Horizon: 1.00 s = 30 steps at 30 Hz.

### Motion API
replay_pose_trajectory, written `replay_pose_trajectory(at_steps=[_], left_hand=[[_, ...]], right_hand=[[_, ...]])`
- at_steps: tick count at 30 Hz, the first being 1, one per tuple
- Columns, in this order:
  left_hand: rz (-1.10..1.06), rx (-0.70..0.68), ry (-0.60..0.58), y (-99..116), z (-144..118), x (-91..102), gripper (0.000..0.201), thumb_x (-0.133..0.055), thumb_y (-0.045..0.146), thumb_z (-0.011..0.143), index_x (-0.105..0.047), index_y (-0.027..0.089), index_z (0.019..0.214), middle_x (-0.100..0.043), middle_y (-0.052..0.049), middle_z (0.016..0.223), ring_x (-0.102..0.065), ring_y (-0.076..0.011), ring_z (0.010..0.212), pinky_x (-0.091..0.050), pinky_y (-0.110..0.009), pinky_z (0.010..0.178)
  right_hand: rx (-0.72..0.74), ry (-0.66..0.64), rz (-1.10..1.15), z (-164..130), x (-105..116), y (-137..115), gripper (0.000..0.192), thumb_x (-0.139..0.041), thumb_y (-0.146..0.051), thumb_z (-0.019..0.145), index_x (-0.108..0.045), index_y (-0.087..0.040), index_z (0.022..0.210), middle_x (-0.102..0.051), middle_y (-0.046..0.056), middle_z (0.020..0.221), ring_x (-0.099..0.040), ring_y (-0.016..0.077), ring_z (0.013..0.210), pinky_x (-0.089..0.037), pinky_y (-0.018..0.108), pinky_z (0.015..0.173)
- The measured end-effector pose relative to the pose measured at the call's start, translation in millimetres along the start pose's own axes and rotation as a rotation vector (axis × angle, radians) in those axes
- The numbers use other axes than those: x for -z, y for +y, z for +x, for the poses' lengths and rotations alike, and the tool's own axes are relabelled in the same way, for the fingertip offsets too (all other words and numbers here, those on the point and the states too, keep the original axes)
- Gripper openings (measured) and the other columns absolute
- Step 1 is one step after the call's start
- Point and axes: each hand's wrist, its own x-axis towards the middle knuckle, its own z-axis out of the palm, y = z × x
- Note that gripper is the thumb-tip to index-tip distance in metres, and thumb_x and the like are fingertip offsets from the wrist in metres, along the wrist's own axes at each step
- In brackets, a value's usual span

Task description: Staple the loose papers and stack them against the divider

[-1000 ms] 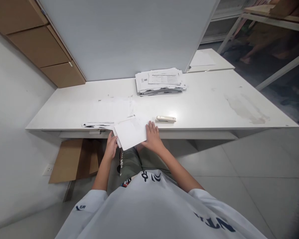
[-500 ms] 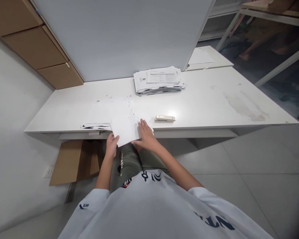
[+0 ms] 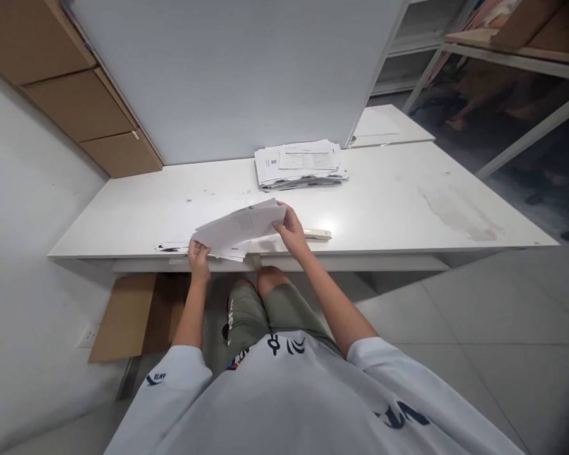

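Note:
Several sheets of paper [image 3: 239, 229] are held up between my two hands, tilted above the desk's front edge, with print faintly visible on them. My left hand [image 3: 199, 258] is closed on their lower left corner. At the upper right end, my right hand [image 3: 290, 227] pinches the sheets between thumb and fingers. A cream stapler [image 3: 318, 234] lies on the desk just right of my right hand, which partly hides it. Other papers [image 3: 173, 246] lie at the front edge, mostly hidden behind my left hand and the held sheets.
A thick stack of printed papers [image 3: 301, 165] sits at the back of the white desk [image 3: 384, 208], against a grey panel [image 3: 237, 76]. Cardboard boxes [image 3: 123, 155] are stacked at the back left. An open cardboard box [image 3: 123, 316] stands below the desk on the left.
The sheets have been lifted and tilted up, showing a printed side. My right hand has gone from lying flat on the paper to pinching its end. My left hand moved slightly left.

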Motion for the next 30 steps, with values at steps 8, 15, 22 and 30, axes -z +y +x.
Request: replay_pose_trajectory(at_steps=[8,15,22,30], left_hand=[[-0.003,0.055,-0.052,-16,10,-13.5,0.042,-0.063,0.027,0.059,-0.056,0.02,0.1,-0.066,-0.007,0.101,-0.063,-0.0244,0.101,-0.049,-0.036,0.092],[0.117,0.238,-0.064,-10,-7,6.0,0.05,-0.068,0.034,0.059,-0.062,0.015,0.105,-0.071,-0.011,0.103,-0.066,-0.0265,0.098,-0.051,-0.037,0.09],[0.159,0.438,-0.142,-14,-18,5.9,0.062,-0.068,0.031,0.053,-0.063,0.012,0.112,-0.073,-0.008,0.094,-0.068,-0.0247,0.085,-0.054,-0.035,0.08],[0.249,0.399,-0.301,-13,-2,-26.7,0.061,-0.063,0.029,0.055,-0.064,0.012,0.114,-0.073,-0.009,0.093,-0.068,-0.0261,0.089,-0.053,-0.036,0.082]], right_hand=[[-0.14,0.05,-0.02,-5,-14,19,0.033,-0.053,-0.034,0.077,-0.054,-0.021,0.107,-0.064,0.007,0.107,-0.057,0.024,0.103,-0.046,0.04,0.096],[-0.216,0.035,-0.018,-38,6,-7,0.052,-0.055,-0.035,0.079,-0.051,-0.022,0.129,-0.066,0.007,0.112,-0.063,0.0206,0.093,-0.053,0.038,0.087],[-0.23,0.262,-0.268,-80,86,-30,0.054,-0.057,-0.041,0.086,-0.055,-0.021,0.136,-0.065,0.012,0.126,-0.066,0.0251,0.107,-0.052,0.044,0.096],[-0.352,0.548,-0.288,-143,148,-21,0.052,-0.06,-0.049,0.082,-0.064,-0.017,0.123,-0.07,0.014,0.114,-0.07,0.0262,0.099,-0.052,0.049,0.095]])
